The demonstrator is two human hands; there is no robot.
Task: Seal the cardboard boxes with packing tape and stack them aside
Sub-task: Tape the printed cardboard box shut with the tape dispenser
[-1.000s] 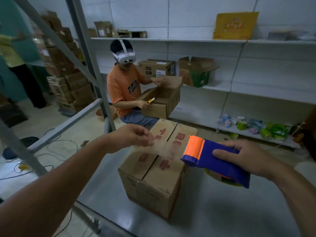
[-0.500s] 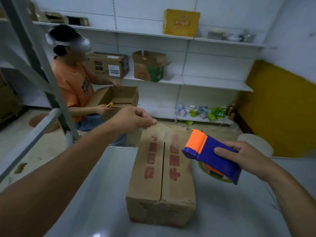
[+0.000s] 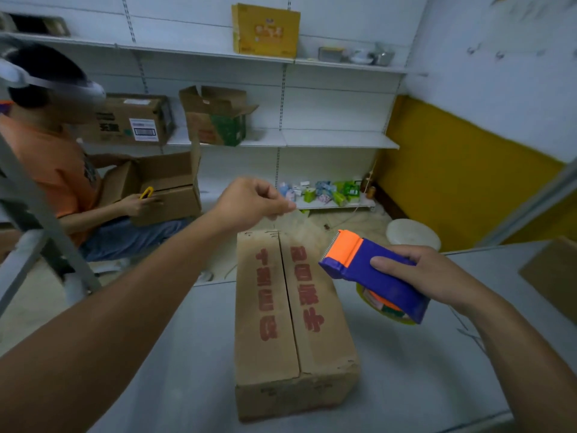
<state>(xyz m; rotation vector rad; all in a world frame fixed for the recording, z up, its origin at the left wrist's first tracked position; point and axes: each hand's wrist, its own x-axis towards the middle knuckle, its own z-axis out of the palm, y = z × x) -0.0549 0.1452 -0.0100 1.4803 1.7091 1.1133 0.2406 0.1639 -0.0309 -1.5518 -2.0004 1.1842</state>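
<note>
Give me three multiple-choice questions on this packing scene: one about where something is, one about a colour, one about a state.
1. Where is the tape dispenser?
A. In the right hand, to the right of the cardboard box.
B. Lying on the box.
C. On a wall shelf.

2. What colour is the printing on the box top?
A. Black.
B. Red.
C. Green.

3. How are the box's top flaps?
A. Standing open.
B. Torn off.
C. Folded shut, meeting at a centre seam.

Answers:
1 A: the fingers wrap its blue body beside the box.
2 B: the characters on both flaps are red.
3 C: both flaps lie flat, edge to edge.
</note>
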